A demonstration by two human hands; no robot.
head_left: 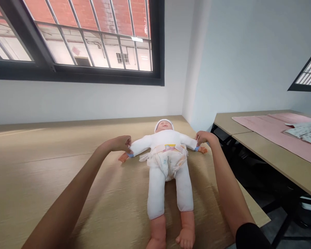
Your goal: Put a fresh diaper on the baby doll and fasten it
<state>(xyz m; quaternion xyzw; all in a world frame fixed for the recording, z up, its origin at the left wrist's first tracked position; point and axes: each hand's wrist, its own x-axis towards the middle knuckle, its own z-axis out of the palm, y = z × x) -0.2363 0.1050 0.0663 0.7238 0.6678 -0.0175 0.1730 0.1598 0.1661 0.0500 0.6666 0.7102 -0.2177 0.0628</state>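
**White-suited baby doll [168, 152] held by both sleeves**

On a broad tan wood-grain table [36, 186], the doll lies on its back, head pointing away, long axis running straight ahead, feet nearest. The left hand [118, 144] closes around one white padded sleeve [138, 147]; the right hand [206, 137] curls narrowly on the other sleeve [189, 141], beside a blue wrist band [196, 148].
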